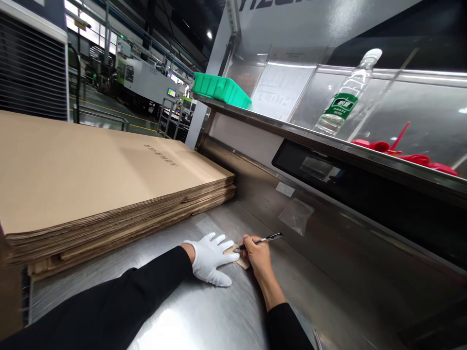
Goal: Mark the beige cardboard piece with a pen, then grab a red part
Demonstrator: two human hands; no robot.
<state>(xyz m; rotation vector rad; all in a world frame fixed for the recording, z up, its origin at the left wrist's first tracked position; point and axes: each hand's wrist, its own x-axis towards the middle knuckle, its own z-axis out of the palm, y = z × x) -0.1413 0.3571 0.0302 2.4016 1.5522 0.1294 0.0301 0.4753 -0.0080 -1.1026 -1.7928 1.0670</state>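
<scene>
My left hand, in a white glove, lies flat with fingers spread on a small brown card piece, pinning it to the steel table. My bare right hand is closed around a black pen, whose tip rests on the card piece near the gloved fingers. Both arms wear black sleeves.
A thick stack of flat cardboard sheets fills the table's left. A small clear plastic bag lies on the sloped steel panel. On the shelf above stand a green bin, a water bottle and red items. Factory machines are behind.
</scene>
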